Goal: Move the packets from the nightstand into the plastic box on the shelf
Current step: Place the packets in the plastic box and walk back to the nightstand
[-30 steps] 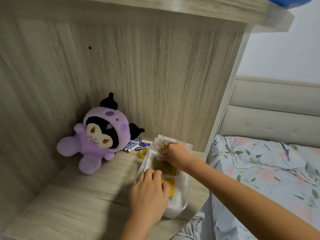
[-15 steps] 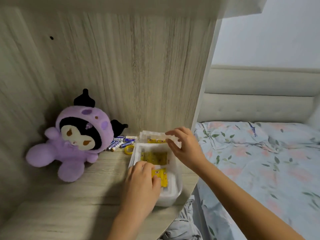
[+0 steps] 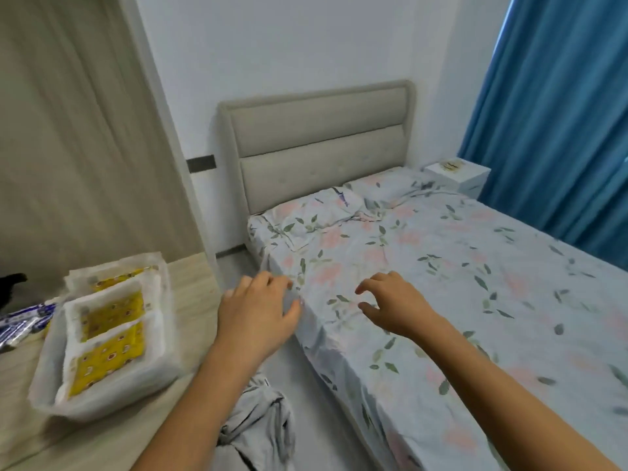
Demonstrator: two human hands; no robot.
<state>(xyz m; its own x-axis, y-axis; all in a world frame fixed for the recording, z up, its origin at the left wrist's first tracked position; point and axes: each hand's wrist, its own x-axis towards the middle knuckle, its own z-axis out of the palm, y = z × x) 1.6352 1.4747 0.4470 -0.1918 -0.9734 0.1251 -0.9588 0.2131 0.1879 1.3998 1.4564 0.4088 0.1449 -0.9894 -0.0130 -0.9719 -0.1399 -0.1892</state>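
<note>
The translucent plastic box [image 3: 159, 351] sits on the wooden shelf [image 3: 200, 283] at the lower left. Yellow patterned packets [image 3: 108, 358] lie flat inside it, and one more packet [image 3: 115, 278] leans behind its far wall. My left hand [image 3: 258, 311] hovers to the right of the box, past the shelf's edge, fingers relaxed and holding nothing. My right hand [image 3: 390, 300] hangs over the bed's near edge, fingers loosely curled and empty. Far across the bed stands the white nightstand [image 3: 457, 180] with a small packet [image 3: 450, 164] on top.
A bed [image 3: 441, 283] with a floral sheet fills the right half, with a grey headboard [image 3: 323, 141] behind it. Blue curtains [image 3: 560, 113] hang at the right. Crumpled grey cloth [image 3: 255, 426] lies on the floor between shelf and bed. Batteries [image 3: 23, 322] lie left of the box.
Both hands have left the box and moved right, toward the bed. The view has swung right, away from the plush toy, and the bed and nightstand have come into sight.
</note>
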